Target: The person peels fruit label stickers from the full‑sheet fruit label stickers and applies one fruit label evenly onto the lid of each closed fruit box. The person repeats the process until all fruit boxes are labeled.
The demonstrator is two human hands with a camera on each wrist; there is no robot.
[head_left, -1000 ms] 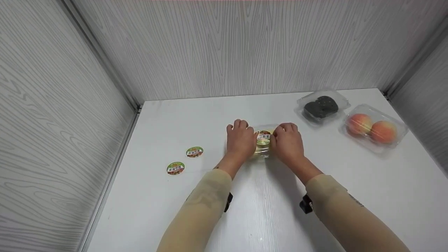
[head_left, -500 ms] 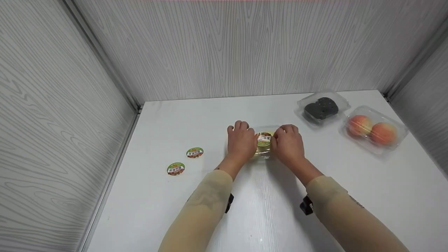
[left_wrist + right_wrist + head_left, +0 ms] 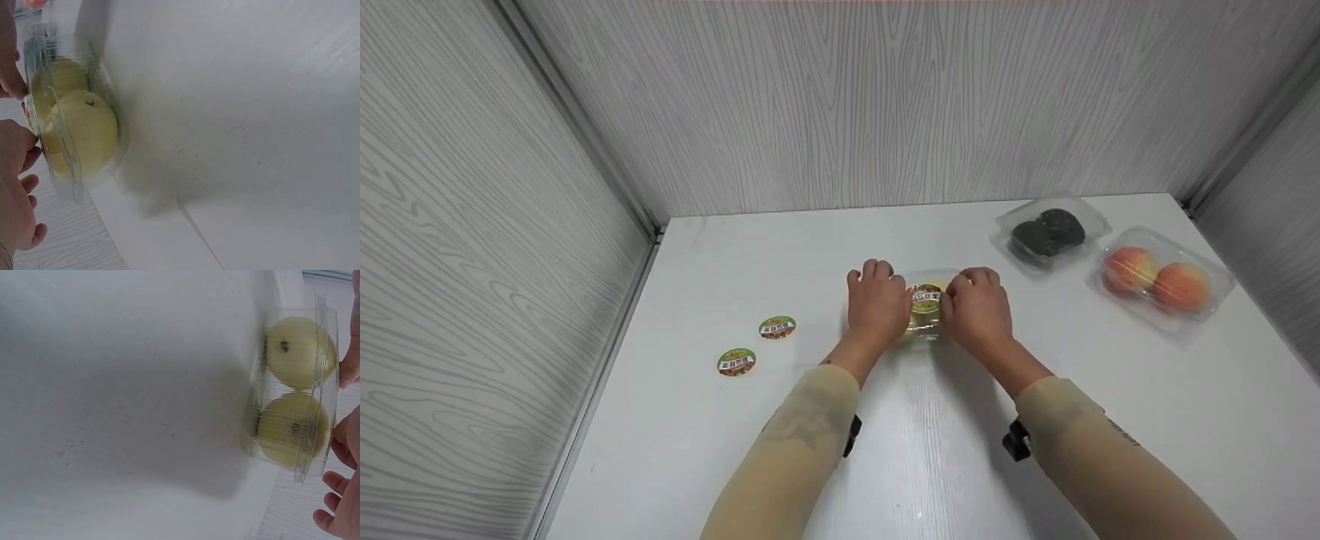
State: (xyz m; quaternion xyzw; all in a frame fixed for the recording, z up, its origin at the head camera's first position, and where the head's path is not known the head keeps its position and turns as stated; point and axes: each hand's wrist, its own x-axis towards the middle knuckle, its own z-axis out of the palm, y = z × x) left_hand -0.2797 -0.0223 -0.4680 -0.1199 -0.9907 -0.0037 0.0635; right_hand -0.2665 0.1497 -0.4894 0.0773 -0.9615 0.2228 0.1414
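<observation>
A clear plastic clamshell box (image 3: pixel 922 334) with two pale yellow, apple-like fruits (image 3: pixel 84 132) inside stands on the white table. On its lid is a round label sticker (image 3: pixel 925 298), printed red and green. My left hand (image 3: pixel 877 304) pinches the sticker's left edge, thumb and finger tips right at the lid. On the opposite edge my right hand (image 3: pixel 979 309) does the same, its other fingers loosely curled above the lid, as the right wrist view shows. Both hands cover the box's ends in the head view.
Two more round stickers (image 3: pixel 777 327) lie flat to the left. At the back right is a clear box (image 3: pixel 1095 206) with two dark, rounded items. Beside it, another clear box (image 3: pixel 1215 262) holds two peach-like fruits. White wood-grain panels (image 3: pixel 840 105) stand around the table.
Both hands stay at the sticker on the lid with barely any motion. The whole head view has shifted very slightly.
</observation>
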